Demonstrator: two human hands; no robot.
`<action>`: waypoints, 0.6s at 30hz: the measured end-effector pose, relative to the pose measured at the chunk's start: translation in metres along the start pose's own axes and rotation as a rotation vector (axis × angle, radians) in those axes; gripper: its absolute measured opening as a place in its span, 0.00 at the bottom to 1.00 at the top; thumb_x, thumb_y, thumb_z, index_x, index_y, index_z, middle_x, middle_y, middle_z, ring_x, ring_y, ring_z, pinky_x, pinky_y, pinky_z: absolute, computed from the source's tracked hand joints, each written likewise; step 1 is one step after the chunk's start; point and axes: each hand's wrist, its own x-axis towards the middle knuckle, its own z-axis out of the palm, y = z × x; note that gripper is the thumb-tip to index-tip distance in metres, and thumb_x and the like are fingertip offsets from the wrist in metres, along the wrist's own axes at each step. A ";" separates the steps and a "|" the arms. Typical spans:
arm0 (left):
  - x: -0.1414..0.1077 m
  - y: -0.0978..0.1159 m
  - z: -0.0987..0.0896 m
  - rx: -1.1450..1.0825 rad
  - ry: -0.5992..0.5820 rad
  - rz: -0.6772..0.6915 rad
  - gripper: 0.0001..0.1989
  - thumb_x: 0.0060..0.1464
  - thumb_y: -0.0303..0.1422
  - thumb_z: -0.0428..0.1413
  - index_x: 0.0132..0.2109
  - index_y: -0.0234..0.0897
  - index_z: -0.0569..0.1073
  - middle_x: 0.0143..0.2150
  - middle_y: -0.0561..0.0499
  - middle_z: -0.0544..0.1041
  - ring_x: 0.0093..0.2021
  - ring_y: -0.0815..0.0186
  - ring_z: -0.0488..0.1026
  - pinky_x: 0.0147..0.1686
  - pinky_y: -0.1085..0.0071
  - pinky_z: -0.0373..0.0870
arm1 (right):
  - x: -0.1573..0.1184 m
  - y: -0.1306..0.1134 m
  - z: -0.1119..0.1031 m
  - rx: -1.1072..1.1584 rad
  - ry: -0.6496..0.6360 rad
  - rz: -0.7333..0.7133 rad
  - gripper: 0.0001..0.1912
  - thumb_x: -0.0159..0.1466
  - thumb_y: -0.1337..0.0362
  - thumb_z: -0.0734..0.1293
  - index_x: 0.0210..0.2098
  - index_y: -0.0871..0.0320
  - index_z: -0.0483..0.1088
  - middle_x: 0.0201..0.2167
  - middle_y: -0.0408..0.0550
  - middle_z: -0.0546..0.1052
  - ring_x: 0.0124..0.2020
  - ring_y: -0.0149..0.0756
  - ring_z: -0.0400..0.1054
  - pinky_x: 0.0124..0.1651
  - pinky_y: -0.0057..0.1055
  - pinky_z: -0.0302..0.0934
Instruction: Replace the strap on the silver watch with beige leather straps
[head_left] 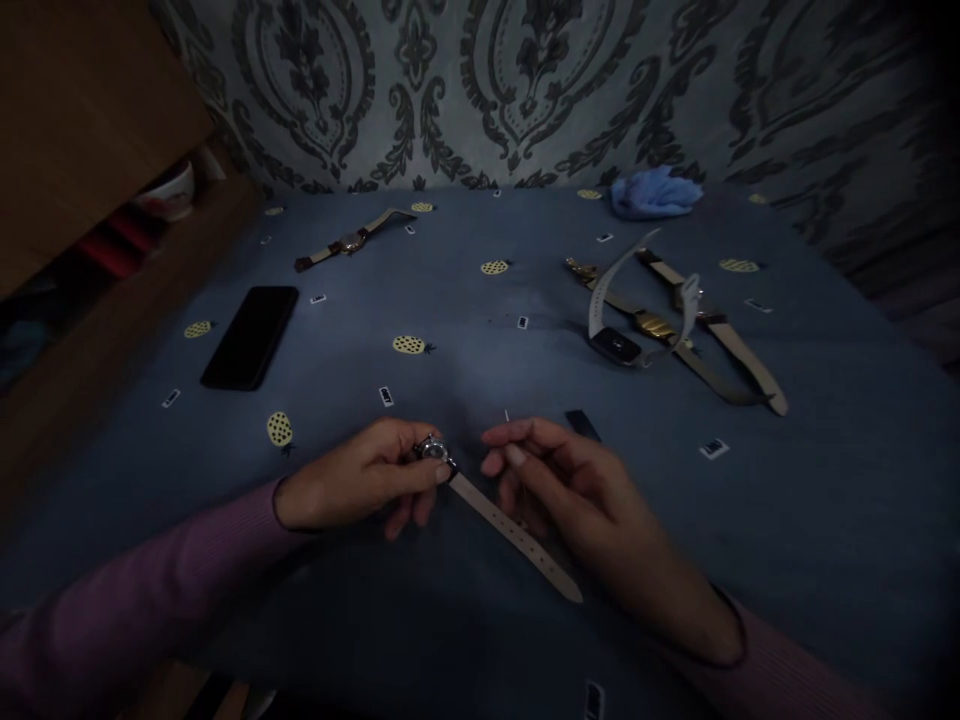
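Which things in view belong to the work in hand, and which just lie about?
In use:
silver watch, in the left hand
thin pale piece, at the right hand

Apparently lying about:
phone
blue cloth
watch beyond the phone
smartwatch
gold watch
rightmost watch
dark strip

Dim light, right-hand corners nearly black

Tablecloth (450,300): you see small boxed word prints (715,449), too blurred to read.
Watch dial (434,450): too small for you to read.
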 end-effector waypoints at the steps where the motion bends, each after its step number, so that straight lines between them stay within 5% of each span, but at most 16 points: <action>1: 0.000 0.000 -0.001 -0.012 -0.004 -0.004 0.10 0.60 0.35 0.52 0.32 0.35 0.64 0.21 0.57 0.71 0.14 0.78 0.63 0.15 0.81 0.58 | -0.001 0.000 -0.002 -0.001 -0.005 -0.025 0.12 0.64 0.59 0.63 0.45 0.59 0.67 0.30 0.44 0.73 0.19 0.24 0.63 0.19 0.22 0.56; 4: 0.000 -0.001 -0.004 -0.040 -0.005 0.000 0.11 0.60 0.35 0.52 0.32 0.35 0.64 0.20 0.57 0.71 0.14 0.78 0.63 0.15 0.82 0.57 | -0.004 0.001 -0.005 0.000 -0.023 -0.048 0.22 0.66 0.60 0.62 0.58 0.53 0.56 0.30 0.41 0.74 0.16 0.22 0.58 0.19 0.22 0.55; 10: 0.000 -0.002 -0.004 -0.042 -0.011 -0.006 0.10 0.60 0.34 0.52 0.32 0.34 0.64 0.21 0.57 0.71 0.14 0.78 0.64 0.16 0.82 0.58 | -0.005 -0.001 -0.008 -0.066 -0.142 0.050 0.10 0.65 0.58 0.62 0.37 0.58 0.69 0.25 0.40 0.69 0.18 0.23 0.57 0.19 0.22 0.52; 18: 0.000 -0.001 -0.002 -0.025 -0.013 -0.007 0.10 0.60 0.35 0.52 0.33 0.34 0.64 0.21 0.57 0.71 0.15 0.77 0.64 0.16 0.82 0.58 | -0.005 0.001 -0.002 -0.186 -0.232 0.019 0.12 0.67 0.57 0.60 0.34 0.56 0.71 0.29 0.44 0.73 0.30 0.32 0.67 0.31 0.26 0.61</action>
